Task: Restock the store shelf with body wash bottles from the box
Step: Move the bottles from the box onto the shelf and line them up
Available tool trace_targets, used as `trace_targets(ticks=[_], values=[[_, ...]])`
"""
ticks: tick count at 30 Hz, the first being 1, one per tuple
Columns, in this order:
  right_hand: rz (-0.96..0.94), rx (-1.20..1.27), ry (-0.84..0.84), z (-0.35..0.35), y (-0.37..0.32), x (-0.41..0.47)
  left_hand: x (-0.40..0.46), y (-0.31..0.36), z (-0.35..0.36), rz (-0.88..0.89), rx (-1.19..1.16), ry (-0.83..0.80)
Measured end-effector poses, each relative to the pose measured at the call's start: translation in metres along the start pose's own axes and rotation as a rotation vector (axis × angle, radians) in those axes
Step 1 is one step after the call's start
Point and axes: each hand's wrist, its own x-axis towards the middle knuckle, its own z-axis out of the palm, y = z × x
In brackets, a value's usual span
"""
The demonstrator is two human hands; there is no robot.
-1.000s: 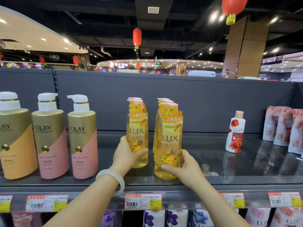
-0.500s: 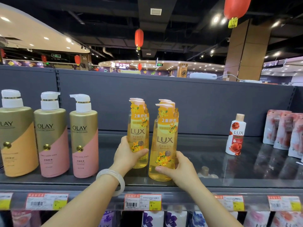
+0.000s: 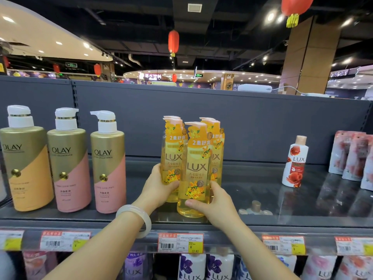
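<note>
yellow lux bottles: full, slick, best gripped low

yellow lux body wash bottles stand in a tight cluster near the front middle of the grey shelf, between three gold olay pump bottles on the left and a small white and red lux bottle well apart on the right. each looks full of amber liquid, so i judge them fairly heavy and bottom-weighted, with stiff clear plastic walls and a glossy label that could slip under dry fingers. the pump heads at the top look like the weak point; taking hold around the lower body seems safest, not by the nozzle.

the right hand wraps the near bottle low down, thumb lying across its front and the fingers curled behind, out of sight. that bottle leans slightly left, its base at the shelf's near edge. the left hand, a pale bangle on its wrist, cups the lower part of the left rear bottle, fingers curled round its front. the box is not in view.
</note>
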Motion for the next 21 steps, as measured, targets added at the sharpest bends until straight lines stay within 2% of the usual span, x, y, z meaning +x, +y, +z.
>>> trace_targets(ticks=[21], values=[[0.035, -0.044, -0.031, -0.0001, 0.0008, 0.0016, -0.0041, -0.0017, 0.0043, -0.032, 0.105, -0.032]])
